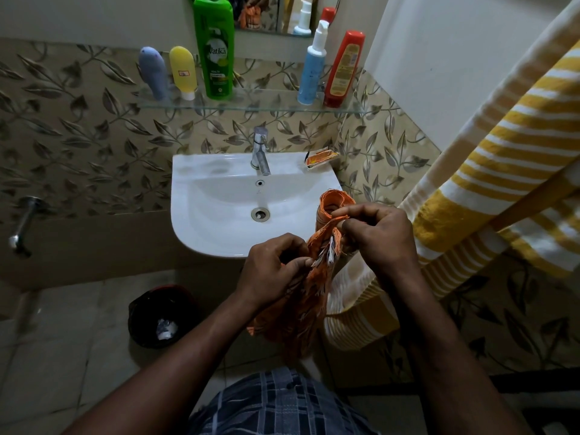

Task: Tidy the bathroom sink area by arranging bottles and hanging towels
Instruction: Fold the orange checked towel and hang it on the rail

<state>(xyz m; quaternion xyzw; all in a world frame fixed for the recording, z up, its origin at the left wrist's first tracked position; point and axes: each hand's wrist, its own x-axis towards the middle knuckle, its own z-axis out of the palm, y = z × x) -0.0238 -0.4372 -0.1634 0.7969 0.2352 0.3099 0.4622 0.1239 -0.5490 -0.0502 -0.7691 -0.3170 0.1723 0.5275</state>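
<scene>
1. The left grip (273,271) is closed on the orange towel (301,296), its fingers pinching a frayed edge of the cloth.
2. The right grip (379,237) also pinches the orange towel, higher up, just below a rolled end that stands above the fingers.
3. The towel is held in the air in front of the sink's (194,215) right front corner, and the rest of it hangs down between the forearms.
4. A yellow-and-white striped towel (502,146) hangs over a bar on the right, just beside the right grip.
5. On the glass shelf (251,105) above the tap (260,152) stand a lilac tube (153,73), a yellow tube (182,72) and a green bottle (215,51) to the left.
6. A blue pump bottle (312,70) and a red bottle (343,70) stand touching at the shelf's right end.
7. An orange sachet (321,158) lies on the sink's back right rim.
8. A black bin (163,315) sits on the floor below the sink.
</scene>
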